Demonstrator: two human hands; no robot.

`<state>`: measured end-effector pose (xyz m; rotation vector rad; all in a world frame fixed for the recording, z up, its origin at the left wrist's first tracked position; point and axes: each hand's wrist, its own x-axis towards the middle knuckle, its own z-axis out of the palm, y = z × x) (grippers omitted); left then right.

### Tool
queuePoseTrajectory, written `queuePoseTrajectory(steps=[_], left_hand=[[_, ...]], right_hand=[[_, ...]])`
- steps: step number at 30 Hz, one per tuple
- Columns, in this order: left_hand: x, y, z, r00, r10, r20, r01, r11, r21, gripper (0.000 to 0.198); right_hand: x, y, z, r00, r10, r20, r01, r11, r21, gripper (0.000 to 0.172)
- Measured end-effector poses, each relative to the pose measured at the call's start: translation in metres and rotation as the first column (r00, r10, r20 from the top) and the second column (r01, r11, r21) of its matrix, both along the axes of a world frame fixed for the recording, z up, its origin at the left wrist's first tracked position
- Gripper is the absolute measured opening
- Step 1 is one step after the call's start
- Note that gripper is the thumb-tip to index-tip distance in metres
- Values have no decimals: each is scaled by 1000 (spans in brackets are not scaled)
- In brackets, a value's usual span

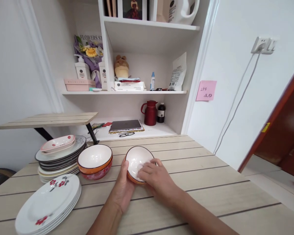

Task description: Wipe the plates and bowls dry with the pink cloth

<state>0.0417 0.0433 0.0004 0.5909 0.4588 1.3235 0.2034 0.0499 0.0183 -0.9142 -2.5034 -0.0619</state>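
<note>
Bowl (136, 156), round glossy orange-and-white ceramic, sat grasped by the left hand (124, 185); right hand (157, 176) fingers bent inside, hold unclear! It looked slick, breakable, safest cupped below the rim.

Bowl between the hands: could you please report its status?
Left hand holding bowl. Right hand over its opening. Stacked bowls apart, not in the way.

The bowl (136, 157) is round, with a glossy white inside, a thin dark rim and an orange outside, which shows only at the lower edge. It is held tilted, its opening turned toward the viewer, over the middle of the tabletop (186, 148). Its lower right part is hidden; whether its base touches below, I cannot tell.
</note>
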Motion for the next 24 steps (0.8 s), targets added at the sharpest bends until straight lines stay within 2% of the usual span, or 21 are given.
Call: queuePoseTrajectory(steps=[4, 8, 10, 13, 17, 20, 24], left_hand=[[0, -3, 0, 999, 44, -18, -43, 999, 33, 66], [4, -7, 3, 996, 46, -82, -40, 997, 65, 68], [5, -9, 4, 992, 48, -113, -40, 997, 70, 69], [3, -9, 2, 990, 61, -124, -52, 996, 73, 68], [-3, -7, 2, 990, 94, -108, -89, 995, 52, 65], [-7, -6, 4, 993, 75, -86, -74, 997, 19, 65], [-10, -4, 6, 996, 40, -77, -41, 999, -12, 65]], right_hand=[[-16, -11, -7, 992, -101, -71, 94, 991, -95, 16], [-23, -16, -12, 956, -207, -210, 160, 962, -219, 21], [-25, -18, -13, 944, -228, -238, 171, 956, -238, 26], [-26, -18, -14, 964, -172, -203, 134, 973, -189, 28], [-16, -10, -10, 994, 8, -105, -16, 997, -78, 19], [-1, -2, -4, 993, 113, -22, -113, 993, -19, 20], [10, 2, -1, 995, 102, 24, -103, 993, 63, 24]])
